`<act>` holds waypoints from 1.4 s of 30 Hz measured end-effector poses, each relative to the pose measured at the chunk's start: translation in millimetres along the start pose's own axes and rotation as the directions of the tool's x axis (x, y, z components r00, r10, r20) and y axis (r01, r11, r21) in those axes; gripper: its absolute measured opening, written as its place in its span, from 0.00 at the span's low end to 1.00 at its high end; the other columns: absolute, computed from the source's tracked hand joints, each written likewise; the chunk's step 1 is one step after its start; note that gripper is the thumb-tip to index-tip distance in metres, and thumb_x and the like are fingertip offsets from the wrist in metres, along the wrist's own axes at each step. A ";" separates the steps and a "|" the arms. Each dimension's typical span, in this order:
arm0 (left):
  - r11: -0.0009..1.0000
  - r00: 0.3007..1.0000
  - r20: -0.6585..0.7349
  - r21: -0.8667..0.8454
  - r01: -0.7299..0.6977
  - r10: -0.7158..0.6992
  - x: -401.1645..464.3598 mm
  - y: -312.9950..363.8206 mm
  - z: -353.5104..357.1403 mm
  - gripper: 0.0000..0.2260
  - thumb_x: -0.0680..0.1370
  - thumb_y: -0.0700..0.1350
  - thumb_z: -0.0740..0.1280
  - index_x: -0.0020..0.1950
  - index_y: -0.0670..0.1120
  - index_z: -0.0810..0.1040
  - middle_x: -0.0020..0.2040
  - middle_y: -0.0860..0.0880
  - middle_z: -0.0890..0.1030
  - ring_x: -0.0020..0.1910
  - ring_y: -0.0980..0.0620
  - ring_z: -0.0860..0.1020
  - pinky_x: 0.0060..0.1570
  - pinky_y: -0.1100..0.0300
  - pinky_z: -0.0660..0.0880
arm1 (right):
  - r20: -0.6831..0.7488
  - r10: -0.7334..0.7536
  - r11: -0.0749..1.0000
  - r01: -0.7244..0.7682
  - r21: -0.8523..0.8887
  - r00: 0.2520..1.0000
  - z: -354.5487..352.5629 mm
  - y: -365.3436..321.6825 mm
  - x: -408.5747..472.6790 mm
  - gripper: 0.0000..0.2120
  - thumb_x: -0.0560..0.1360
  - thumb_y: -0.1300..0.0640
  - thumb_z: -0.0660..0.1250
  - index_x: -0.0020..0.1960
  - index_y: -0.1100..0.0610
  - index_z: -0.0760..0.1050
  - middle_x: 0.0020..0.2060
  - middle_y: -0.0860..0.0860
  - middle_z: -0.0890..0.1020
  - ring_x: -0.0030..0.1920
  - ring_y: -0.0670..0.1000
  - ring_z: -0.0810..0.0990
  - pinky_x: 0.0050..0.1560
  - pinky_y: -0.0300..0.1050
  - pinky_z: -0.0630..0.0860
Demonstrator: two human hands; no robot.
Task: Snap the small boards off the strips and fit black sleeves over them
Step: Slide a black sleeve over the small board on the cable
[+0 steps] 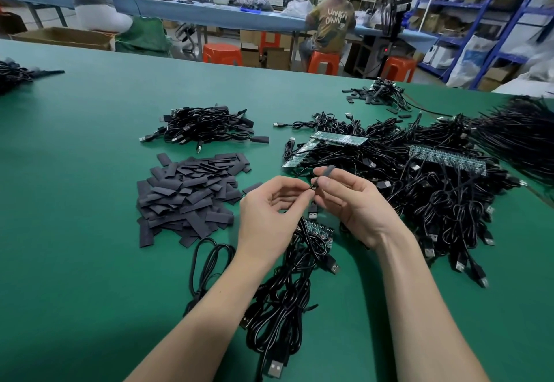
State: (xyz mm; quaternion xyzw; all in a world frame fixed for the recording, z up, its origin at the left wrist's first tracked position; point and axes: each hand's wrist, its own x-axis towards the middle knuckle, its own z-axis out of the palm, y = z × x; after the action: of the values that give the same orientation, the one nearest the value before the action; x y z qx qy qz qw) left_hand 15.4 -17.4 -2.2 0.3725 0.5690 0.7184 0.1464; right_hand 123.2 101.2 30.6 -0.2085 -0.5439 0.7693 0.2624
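Both hands meet above the green table. The right hand pinches a black sleeve between thumb and forefinger, its top poking up; the left hand pinches something small at the sleeve's lower end — too small to name. A board strip lies just under the hands on cables. The sleeve pile sits left; more strips lie right, on a cable heap.

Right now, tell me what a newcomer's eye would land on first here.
First the two hands at centre: the left hand and right hand meet over the green table, the right pinching a black sleeve. Then the heap of flat sleeves to their left, and the big tangle of black cables with green board strips to the right.
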 end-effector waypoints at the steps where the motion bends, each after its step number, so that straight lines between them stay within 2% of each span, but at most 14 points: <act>1: 1.000 1.000 0.006 -0.004 0.003 -0.003 0.1 0.4 0.3 0.05 0.74 0.38 0.77 0.46 0.47 0.85 0.41 0.52 0.86 0.41 0.53 0.85 0.46 0.65 0.80 | -0.003 0.000 1.000 0.000 0.007 1.000 -0.4 0.1 0.1 0.09 0.67 0.59 0.75 0.47 0.55 0.88 0.45 0.53 0.87 0.44 0.47 0.86 0.45 0.37 0.81; 12: 1.000 0.999 0.032 -0.013 -0.008 0.008 -0.6 2.9 -1.1 0.04 0.73 0.40 0.78 0.46 0.49 0.86 0.40 0.52 0.87 0.41 0.53 0.85 0.45 0.63 0.81 | -0.036 0.042 0.996 -0.039 0.076 0.998 0.1 0.9 -0.7 0.06 0.68 0.61 0.75 0.44 0.59 0.87 0.43 0.56 0.87 0.39 0.48 0.85 0.41 0.34 0.81; 19: 1.000 1.000 0.025 0.004 -0.015 0.015 -1.6 0.7 -0.5 0.05 0.73 0.40 0.78 0.44 0.50 0.86 0.39 0.53 0.86 0.39 0.53 0.85 0.45 0.62 0.81 | -0.023 0.071 0.997 -0.070 0.033 0.997 0.9 0.4 -2.1 0.06 0.69 0.61 0.74 0.45 0.58 0.87 0.43 0.55 0.87 0.37 0.47 0.85 0.42 0.37 0.83; 23: 0.999 0.999 0.032 -0.027 -0.021 0.022 -2.3 1.9 -0.8 0.04 0.74 0.37 0.77 0.45 0.46 0.85 0.37 0.52 0.86 0.38 0.53 0.85 0.43 0.64 0.80 | 0.006 0.091 0.996 -0.091 -0.003 0.996 2.2 1.4 -2.5 0.06 0.70 0.60 0.73 0.46 0.57 0.86 0.41 0.54 0.86 0.37 0.47 0.85 0.45 0.40 0.82; 27: 0.998 0.999 0.030 -0.054 -0.020 0.021 -1.6 2.3 -1.5 0.05 0.74 0.36 0.76 0.46 0.43 0.83 0.37 0.49 0.86 0.38 0.52 0.86 0.44 0.61 0.82 | 0.021 0.101 0.995 -0.101 -0.004 0.995 3.1 2.3 -2.3 0.06 0.69 0.59 0.74 0.46 0.57 0.87 0.39 0.54 0.86 0.36 0.47 0.84 0.44 0.38 0.82; 31: 0.998 0.999 0.044 -0.067 -0.003 0.006 -1.7 3.7 -0.9 0.05 0.73 0.36 0.77 0.46 0.42 0.84 0.37 0.48 0.86 0.38 0.50 0.86 0.44 0.60 0.82 | 0.030 0.085 0.996 -0.085 0.018 0.996 0.3 1.5 -2.7 0.06 0.70 0.61 0.73 0.46 0.59 0.87 0.41 0.55 0.86 0.37 0.48 0.84 0.44 0.36 0.82; 37: 0.995 0.998 0.057 -0.097 0.013 -0.007 -0.6 3.2 -0.8 0.05 0.74 0.36 0.76 0.48 0.44 0.85 0.41 0.49 0.87 0.42 0.51 0.86 0.47 0.64 0.80 | 0.009 0.055 0.995 -0.056 0.087 0.998 -0.2 2.6 -3.1 0.07 0.70 0.62 0.73 0.47 0.59 0.86 0.43 0.56 0.87 0.39 0.49 0.86 0.42 0.36 0.82; 42: 0.991 0.999 0.041 -0.126 0.038 -0.033 2.0 -0.1 -0.6 0.06 0.74 0.35 0.76 0.45 0.46 0.85 0.40 0.48 0.86 0.40 0.51 0.85 0.46 0.64 0.80 | 0.012 0.021 0.996 -0.022 0.082 1.000 -3.9 3.6 -3.0 0.07 0.69 0.63 0.74 0.47 0.58 0.87 0.45 0.55 0.87 0.44 0.50 0.86 0.45 0.37 0.82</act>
State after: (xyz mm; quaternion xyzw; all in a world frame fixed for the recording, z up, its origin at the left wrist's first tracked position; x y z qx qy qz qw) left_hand 13.6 -16.5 -1.6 0.3661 0.5258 0.7431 0.1933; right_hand 127.2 101.2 26.1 -0.1993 -0.5110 0.7950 0.2593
